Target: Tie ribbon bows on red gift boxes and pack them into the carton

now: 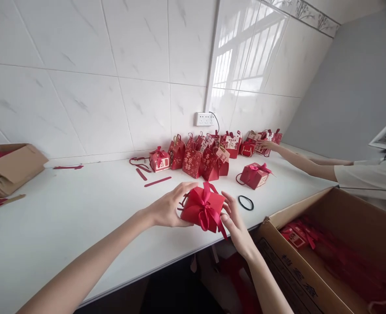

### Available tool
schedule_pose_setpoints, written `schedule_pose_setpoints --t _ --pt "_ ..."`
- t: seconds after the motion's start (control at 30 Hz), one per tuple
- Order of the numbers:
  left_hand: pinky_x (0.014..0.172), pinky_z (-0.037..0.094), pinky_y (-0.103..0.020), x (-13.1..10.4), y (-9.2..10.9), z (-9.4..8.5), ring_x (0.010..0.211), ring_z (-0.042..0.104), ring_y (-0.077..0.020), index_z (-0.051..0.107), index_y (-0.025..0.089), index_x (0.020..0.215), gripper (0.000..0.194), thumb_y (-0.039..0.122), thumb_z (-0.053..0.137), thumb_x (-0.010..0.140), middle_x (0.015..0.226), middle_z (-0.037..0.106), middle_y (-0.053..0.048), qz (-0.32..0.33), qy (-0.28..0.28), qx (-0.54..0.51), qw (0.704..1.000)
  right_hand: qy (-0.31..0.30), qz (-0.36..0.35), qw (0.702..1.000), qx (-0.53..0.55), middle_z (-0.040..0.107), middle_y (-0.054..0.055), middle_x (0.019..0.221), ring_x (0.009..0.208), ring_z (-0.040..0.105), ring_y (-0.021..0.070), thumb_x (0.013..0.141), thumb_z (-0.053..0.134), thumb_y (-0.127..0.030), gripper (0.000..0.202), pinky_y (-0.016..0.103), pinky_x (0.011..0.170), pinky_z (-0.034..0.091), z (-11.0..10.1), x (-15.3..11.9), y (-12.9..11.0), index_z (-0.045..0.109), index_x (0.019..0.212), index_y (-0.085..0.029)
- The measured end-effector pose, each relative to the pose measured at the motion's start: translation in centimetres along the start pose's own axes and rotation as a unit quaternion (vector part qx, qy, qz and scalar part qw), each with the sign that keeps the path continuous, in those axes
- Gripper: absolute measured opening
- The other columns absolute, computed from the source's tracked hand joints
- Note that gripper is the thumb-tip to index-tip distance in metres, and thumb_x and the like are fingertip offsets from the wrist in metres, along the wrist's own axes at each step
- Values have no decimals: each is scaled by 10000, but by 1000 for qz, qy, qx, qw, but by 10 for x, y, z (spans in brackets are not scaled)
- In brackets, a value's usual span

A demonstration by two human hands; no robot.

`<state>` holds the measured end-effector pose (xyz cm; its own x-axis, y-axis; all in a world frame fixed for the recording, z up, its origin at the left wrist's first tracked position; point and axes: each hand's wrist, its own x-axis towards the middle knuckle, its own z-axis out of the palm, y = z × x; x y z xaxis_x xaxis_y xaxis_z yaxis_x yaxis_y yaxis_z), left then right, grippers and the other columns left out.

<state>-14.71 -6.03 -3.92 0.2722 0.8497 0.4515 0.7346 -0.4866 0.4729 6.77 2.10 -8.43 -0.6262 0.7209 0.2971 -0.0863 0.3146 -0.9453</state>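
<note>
Left hand (170,205) and right hand (235,220) clasp a red box (196,206) near the table edge (130,277). A carton (280,255) bounds the right.

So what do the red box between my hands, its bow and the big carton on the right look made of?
Red box: probably matte card, given its flat, sharp-edged faces. Bow: likely satin ribbon, from its soft loops and slight sheen. Carton: apparently brown cardboard, dull, with stiff walls and dark print.
</note>
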Motion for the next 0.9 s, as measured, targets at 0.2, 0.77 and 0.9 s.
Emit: schedule_pose_setpoints --t 0.2,0.77,0.9 --pt "1070 362 -453 14 -11 13 1308 393 -291 168 278 1438 1019 222 771 618 1439 354 -138 -97 -109 -168 975 -14 50 997 -53 532 86 1276 1180 502 221 880 431 -513 469 371 946 446 -10 -19 8 413 1263 -243" --pt "789 443 -323 3 -11 10 899 540 -195 538 204 1032 327 449 464 828 925 559 -42 -291 1 -171 941 147 43 967 -203 672 64 923 855 630 194 872 437 -466 320 316 775 492 -44 17 -10 619 867 -201" --pt "670 391 -261 22 -4 9 704 471 -130 532 206 890 301 457 609 745 769 501 23 -266 -86 -147 949 -7 32 982 -186 622 80 1105 975 604 193 864 474 -420 313 332 822 496 -29 57 -8 621 1044 -210"
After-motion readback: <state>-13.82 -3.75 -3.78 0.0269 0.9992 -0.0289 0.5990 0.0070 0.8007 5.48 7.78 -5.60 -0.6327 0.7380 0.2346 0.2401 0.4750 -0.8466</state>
